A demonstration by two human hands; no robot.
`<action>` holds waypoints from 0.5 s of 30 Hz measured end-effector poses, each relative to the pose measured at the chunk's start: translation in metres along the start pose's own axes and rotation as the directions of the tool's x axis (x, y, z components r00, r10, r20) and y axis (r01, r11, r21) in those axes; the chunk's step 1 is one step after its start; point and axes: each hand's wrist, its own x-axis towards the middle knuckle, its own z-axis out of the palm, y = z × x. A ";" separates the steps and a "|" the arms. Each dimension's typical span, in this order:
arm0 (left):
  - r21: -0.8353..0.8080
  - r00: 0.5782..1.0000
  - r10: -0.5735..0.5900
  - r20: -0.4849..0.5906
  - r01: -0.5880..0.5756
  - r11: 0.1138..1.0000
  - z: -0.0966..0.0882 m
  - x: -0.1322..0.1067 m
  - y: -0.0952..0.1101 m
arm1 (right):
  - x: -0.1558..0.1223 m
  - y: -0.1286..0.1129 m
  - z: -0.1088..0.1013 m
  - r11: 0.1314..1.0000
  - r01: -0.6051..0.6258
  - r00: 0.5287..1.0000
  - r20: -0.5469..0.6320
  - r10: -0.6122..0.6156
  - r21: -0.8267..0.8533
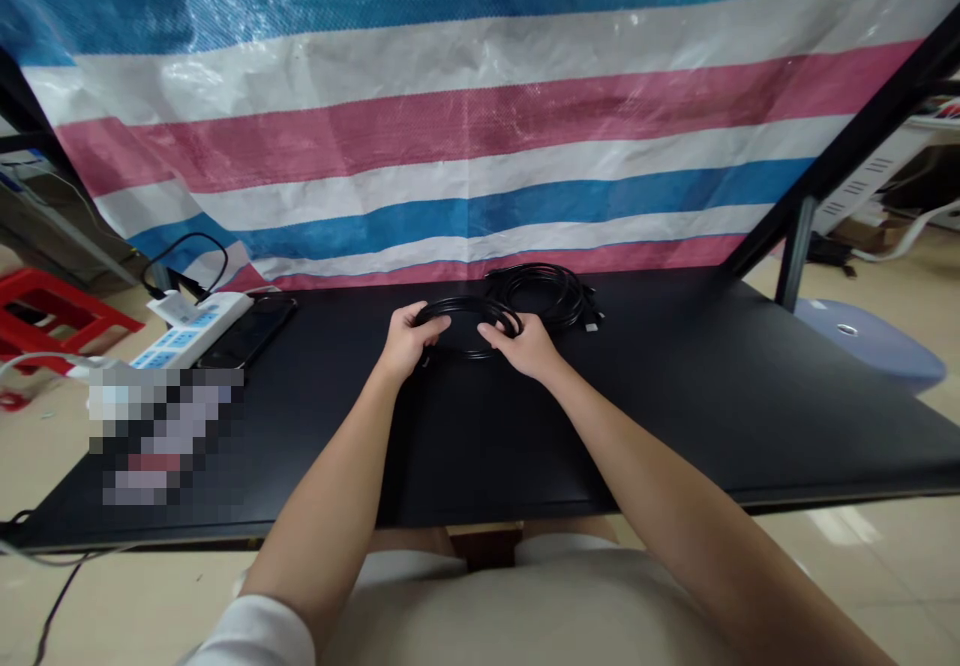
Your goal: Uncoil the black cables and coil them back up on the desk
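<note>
A black cable (pixel 469 304), wound into a loose coil, is held between my two hands over the middle of the black table. My left hand (pixel 411 339) is closed around the coil's left side, thumb on top. On the opposite side, my right hand (pixel 523 343) grips the coil with its thumb pointing inward. Just behind my right hand lies a second black coiled cable (pixel 551 291), with its plug ends showing at the right. A small dark cable end pokes out below my left hand.
A white power strip (pixel 191 331) with an adapter (pixel 176 308) and cords stands at the table's left. Beside it lies a dark phone (pixel 251 334). A striped plastic sheet (pixel 465 136) hangs behind the black table (pixel 675 406). A red stool (pixel 52 311) is left, a bluish stool (pixel 874 341) right.
</note>
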 end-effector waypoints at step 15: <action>-0.167 0.918 -0.363 -0.161 0.337 0.927 0.005 0.004 0.004 | 0.000 0.004 0.002 0.883 0.043 0.995 -0.063 -0.082 -0.467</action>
